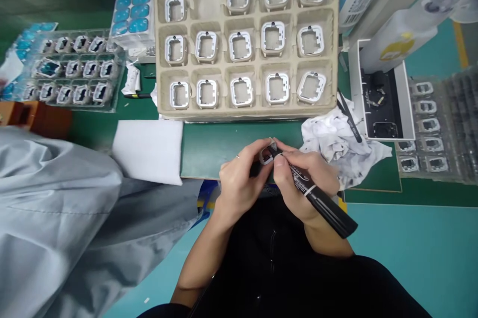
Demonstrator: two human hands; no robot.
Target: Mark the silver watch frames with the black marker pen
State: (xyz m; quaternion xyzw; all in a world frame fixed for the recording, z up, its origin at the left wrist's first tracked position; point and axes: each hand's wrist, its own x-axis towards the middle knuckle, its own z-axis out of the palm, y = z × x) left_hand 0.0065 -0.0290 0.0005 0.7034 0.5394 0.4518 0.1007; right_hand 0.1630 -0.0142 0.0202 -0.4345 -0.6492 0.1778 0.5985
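You had both hands together over the near edge of the green surface (239,146), close in front of your body. Your left hand (239,178) held a small frame (266,156), its fingers bent in around the piece with only the frame's width between them. The fingers of your right hand (304,176) were closed round a black marker (323,204), its tip end up against the frame and its thick end slanting back toward you, past the near edge. Just beyond your hands, toward the far edge of the surface, lay a beige tray (246,113), with white frames (241,91) sitting singly in fourteen of its compartments. To the left of your hands a white foam pad (147,151) reached the near edge, beside the grey garment (56,208) of another person. To their right a crumpled cloth (332,141) lay near the near right corner, with dark tweezers (350,118) across it. Past the cloth stood a white box (409,104), and a bottle (399,42) leaned at its far end. A clear tray (450,131) of frames lay right of the box; another clear tray (76,69), holding small parts, lay toward the far left.
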